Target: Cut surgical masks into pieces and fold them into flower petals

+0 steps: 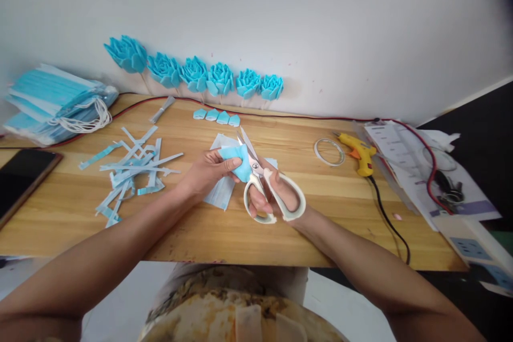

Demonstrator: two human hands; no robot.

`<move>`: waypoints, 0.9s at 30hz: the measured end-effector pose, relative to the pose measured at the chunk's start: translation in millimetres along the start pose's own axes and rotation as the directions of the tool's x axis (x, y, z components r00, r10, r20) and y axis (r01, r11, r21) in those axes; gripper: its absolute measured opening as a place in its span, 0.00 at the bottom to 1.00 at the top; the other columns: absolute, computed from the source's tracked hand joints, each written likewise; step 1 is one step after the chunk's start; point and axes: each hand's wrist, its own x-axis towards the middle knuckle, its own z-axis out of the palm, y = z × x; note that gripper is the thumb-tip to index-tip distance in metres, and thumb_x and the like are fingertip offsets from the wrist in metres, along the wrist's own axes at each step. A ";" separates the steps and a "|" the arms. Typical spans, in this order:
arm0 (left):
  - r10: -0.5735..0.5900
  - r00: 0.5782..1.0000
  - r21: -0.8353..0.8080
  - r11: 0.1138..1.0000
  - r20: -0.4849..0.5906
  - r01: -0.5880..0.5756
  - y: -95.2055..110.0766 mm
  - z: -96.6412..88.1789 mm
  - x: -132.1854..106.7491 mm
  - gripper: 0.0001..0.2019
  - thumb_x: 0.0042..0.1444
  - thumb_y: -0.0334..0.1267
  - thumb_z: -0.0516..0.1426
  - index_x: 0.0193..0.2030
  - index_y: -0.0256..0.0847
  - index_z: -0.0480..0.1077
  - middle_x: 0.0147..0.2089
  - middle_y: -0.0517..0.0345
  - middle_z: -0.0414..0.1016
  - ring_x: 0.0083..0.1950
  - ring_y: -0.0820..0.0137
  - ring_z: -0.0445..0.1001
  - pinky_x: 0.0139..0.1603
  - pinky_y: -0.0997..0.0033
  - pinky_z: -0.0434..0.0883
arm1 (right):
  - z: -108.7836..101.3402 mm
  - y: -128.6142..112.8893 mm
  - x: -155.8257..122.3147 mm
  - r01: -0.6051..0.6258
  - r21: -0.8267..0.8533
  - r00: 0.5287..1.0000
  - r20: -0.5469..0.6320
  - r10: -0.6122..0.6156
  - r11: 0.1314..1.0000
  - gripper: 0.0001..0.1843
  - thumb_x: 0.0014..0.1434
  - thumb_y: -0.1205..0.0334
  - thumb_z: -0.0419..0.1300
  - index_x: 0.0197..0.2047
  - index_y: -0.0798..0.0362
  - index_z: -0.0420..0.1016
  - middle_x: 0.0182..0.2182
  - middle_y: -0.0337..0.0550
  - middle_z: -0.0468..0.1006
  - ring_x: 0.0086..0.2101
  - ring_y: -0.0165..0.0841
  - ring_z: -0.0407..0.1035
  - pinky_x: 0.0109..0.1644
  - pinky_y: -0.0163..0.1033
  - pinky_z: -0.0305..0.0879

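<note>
My left hand (206,171) pinches a small folded piece of blue mask fabric (238,163) above the wooden table (304,224). My right hand (272,197) has its fingers through the white handles of a pair of scissors (260,181), whose blades are parted around the fabric's right edge. A flat sheet of blue mask material (220,195) lies on the table under both hands.
Cut blue strips (132,168) lie at the left, a stack of face masks (56,101) and a black phone (20,176) further left. Several blue fabric roses (196,75) lean against the wall, small cut petals (216,115) before them. A tape ring (329,150), yellow glue gun (360,152) and papers (420,165) lie right.
</note>
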 end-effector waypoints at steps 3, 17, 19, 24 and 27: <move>0.003 1.000 -0.009 1.000 -0.013 -0.003 0.6 -0.3 -0.2 0.17 0.45 0.48 0.73 0.29 0.35 0.78 0.27 0.56 0.79 0.27 0.74 0.74 0.32 0.75 0.74 | -0.1 -0.1 0.3 0.009 -0.008 1.000 0.013 -0.009 1.000 0.38 0.61 0.32 0.58 0.64 0.50 0.64 0.19 0.30 0.70 0.16 0.25 0.56 0.25 0.36 0.70; 0.056 0.998 0.193 0.980 -0.030 -0.050 17.1 5.8 -11.2 0.31 0.64 0.64 0.51 0.52 0.36 0.74 0.15 0.65 0.61 0.20 0.70 0.67 0.26 0.72 0.63 | -5.1 -19.6 2.5 -0.053 0.045 0.998 0.023 0.052 0.998 0.40 0.64 0.28 0.46 0.66 0.49 0.63 0.23 0.33 0.71 0.21 0.29 0.58 0.36 0.44 0.71; 0.080 0.997 0.196 0.978 -0.010 -0.077 19.5 7.1 -12.5 0.29 0.63 0.62 0.54 0.50 0.35 0.75 0.13 0.67 0.57 0.18 0.72 0.63 0.24 0.73 0.58 | -5.3 -17.1 2.1 -0.076 0.010 0.996 0.039 0.076 0.997 0.42 0.63 0.26 0.46 0.65 0.50 0.63 0.23 0.33 0.70 0.21 0.29 0.58 0.35 0.44 0.71; 0.024 1.000 0.041 0.999 0.020 -0.025 18.7 11.8 -12.9 0.20 0.55 0.51 0.66 0.47 0.37 0.75 0.13 0.70 0.59 0.15 0.77 0.58 0.19 0.75 0.50 | -3.3 -10.0 2.7 -0.115 -0.045 0.990 0.077 0.118 0.992 0.44 0.61 0.26 0.51 0.68 0.48 0.57 0.23 0.34 0.73 0.22 0.30 0.62 0.37 0.45 0.72; -0.072 0.992 -0.038 0.996 0.100 0.076 16.9 15.2 -13.7 0.18 0.54 0.49 0.67 0.43 0.37 0.75 0.13 0.69 0.60 0.14 0.77 0.58 0.18 0.77 0.54 | -4.7 -4.7 3.3 -0.114 -0.046 0.985 0.121 0.119 0.992 0.46 0.61 0.28 0.54 0.71 0.46 0.51 0.23 0.33 0.74 0.22 0.30 0.64 0.37 0.43 0.72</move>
